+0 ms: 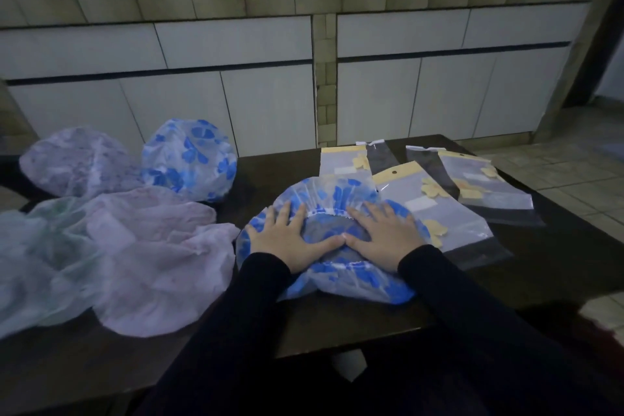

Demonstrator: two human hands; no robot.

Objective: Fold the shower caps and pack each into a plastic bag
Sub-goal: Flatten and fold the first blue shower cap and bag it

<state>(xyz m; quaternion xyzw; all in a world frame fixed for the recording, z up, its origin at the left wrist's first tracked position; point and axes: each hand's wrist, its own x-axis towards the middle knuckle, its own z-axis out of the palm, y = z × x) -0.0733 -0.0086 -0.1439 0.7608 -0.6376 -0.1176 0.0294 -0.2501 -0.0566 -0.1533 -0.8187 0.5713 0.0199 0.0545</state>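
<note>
A blue-flowered shower cap (pixel 337 192) lies spread on the dark table (pixel 557 246) in front of me, its elastic opening facing up. My left hand (pixel 290 238) presses flat on its left half, fingers straight. My right hand (pixel 385 236) presses flat on its right half, and the two thumbs nearly touch in the middle. To the right of the cap lie three clear plastic bags with yellow headers and yellow flower prints: one (pixel 435 213) next to the cap, one (pixel 344 162) behind it, one (pixel 486 186) further right.
Several more shower caps sit on the left: a puffed blue-flowered one (pixel 189 159), a pale purple one (pixel 77 162), a pink one (pixel 158 257) and a greenish one (pixel 37 263). White cabinet doors (pixel 236 94) stand behind the table. The table's right edge meets tiled floor (pixel 574 172).
</note>
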